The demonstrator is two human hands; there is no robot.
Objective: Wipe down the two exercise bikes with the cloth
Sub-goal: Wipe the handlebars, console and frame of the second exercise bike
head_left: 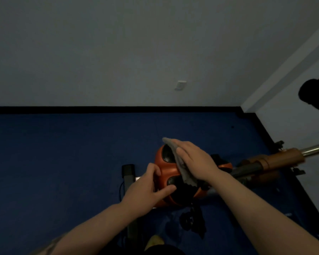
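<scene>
An orange and black exercise bike (170, 169) stands on the blue floor below me, its rounded housing at the frame's centre. A grey cloth (179, 162) lies draped over the top of that housing. My right hand (195, 159) presses flat on the cloth with straight fingers. My left hand (149, 184) holds the housing's left side, fingers curled over its edge and thumb lying against it. The bike's orange post and steel tube (276, 157) run off to the right. A black pedal (190, 219) hangs below the housing. Only one bike is visible.
The bike's grey base bar with a black end cap (128, 172) sticks out to the left. A grey wall with a white socket (180, 85) and black skirting rises behind. A dark object (314, 94) hangs at the right edge. Blue carpet (53, 153) spreads left.
</scene>
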